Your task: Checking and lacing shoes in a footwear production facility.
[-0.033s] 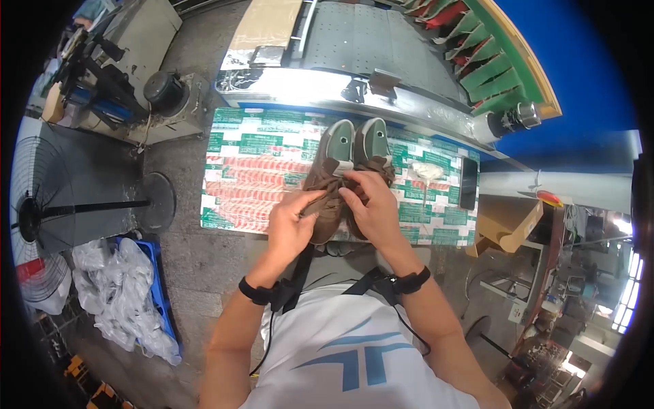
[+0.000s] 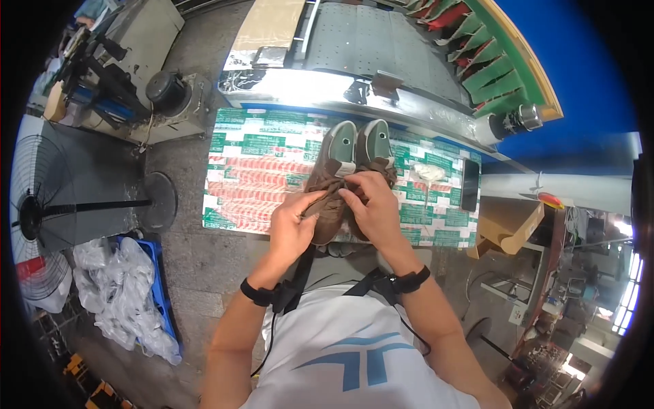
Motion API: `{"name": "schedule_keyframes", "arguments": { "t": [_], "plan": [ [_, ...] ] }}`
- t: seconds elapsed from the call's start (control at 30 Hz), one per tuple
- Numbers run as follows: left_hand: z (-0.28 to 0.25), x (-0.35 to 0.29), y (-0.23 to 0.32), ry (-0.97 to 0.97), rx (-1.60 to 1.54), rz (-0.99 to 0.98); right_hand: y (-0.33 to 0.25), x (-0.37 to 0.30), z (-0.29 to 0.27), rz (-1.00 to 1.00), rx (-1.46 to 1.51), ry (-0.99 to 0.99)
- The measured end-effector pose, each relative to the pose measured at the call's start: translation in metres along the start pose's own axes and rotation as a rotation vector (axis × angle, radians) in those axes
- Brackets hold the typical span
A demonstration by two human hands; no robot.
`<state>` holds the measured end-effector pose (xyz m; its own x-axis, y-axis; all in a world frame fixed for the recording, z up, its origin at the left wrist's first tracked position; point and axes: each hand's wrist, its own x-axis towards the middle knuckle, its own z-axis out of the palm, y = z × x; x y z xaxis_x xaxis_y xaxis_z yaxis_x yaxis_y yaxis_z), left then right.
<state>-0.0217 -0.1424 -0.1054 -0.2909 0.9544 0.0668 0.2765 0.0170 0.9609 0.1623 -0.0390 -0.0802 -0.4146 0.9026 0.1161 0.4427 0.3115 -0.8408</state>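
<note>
A pair of brown shoes with green insoles lies side by side on a tabletop covered in green, white and red printed tape, toes toward me. Over the left shoe, both my hands work at its brown shoelace. My left hand pinches the lace from the left, thumb and forefinger close together. From the right, my right hand pinches it near the tongue, and it partly covers the right shoe. The exact grip of the fingertips is partly hidden.
Right of the shoes lie a crumpled white bundle and a black phone. Beyond the table runs a machine with a grey perforated bed. A standing fan and a blue crate of clear plastic bags are left; a cardboard box stands right.
</note>
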Motion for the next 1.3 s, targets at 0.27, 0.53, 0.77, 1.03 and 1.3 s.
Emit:
{"name": "schedule_keyframes", "arguments": {
  "t": [0.27, 0.53, 0.77, 1.03, 1.3],
  "plan": [
    [-0.007, -0.007, -0.004, 0.043, -0.215, -0.146, 0.011, 0.007, -0.001, 0.048, -0.051, -0.045],
    [0.002, -0.011, -0.016, -0.072, 0.065, 0.030, 0.014, 0.015, -0.012, 0.214, 0.181, -0.120],
    [-0.008, -0.019, -0.046, -0.027, 0.039, -0.159, 0.023, 0.010, -0.014, 0.219, 0.146, -0.228],
    [-0.028, -0.006, -0.019, -0.001, 0.006, -0.055, -0.020, 0.023, -0.009, -0.170, -0.153, -0.041],
    [-0.013, -0.020, -0.037, 0.033, -0.107, -0.222, -0.009, 0.023, -0.002, -0.221, -0.261, -0.240]
  ]
}}
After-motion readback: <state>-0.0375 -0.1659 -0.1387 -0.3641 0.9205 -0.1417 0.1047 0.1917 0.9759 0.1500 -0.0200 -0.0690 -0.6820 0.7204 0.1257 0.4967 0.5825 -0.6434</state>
